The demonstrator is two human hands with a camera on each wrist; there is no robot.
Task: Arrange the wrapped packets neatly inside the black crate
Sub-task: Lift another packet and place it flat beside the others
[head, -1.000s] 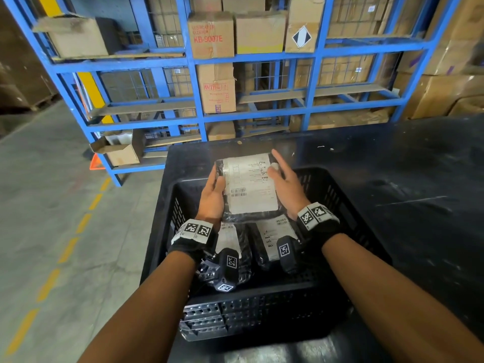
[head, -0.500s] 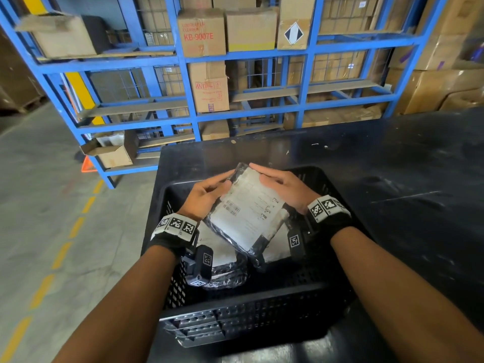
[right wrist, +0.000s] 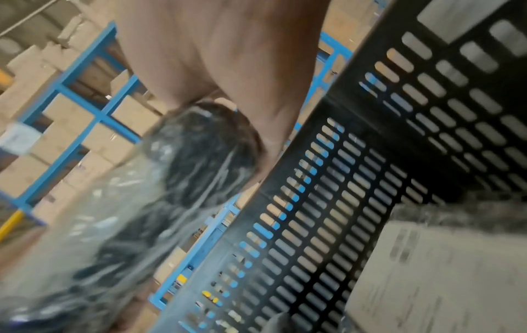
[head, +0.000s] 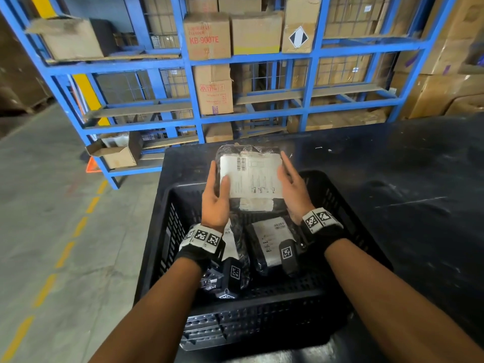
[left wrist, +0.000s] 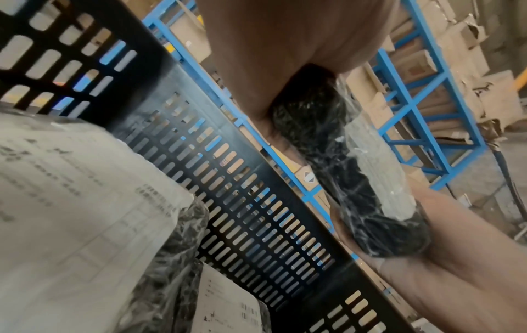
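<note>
Now both hands, left (head: 215,203) and right (head: 294,196), clasp packet (head: 251,176); lower flat, label up, into crate (head: 337,195) gap at 12 o'clock.

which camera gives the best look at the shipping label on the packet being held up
The head view: the held packet's white label faces it, barcode visible, between left hand and right hand. Both wrist views show only the packet's black wrapped edge, blurred.
</note>
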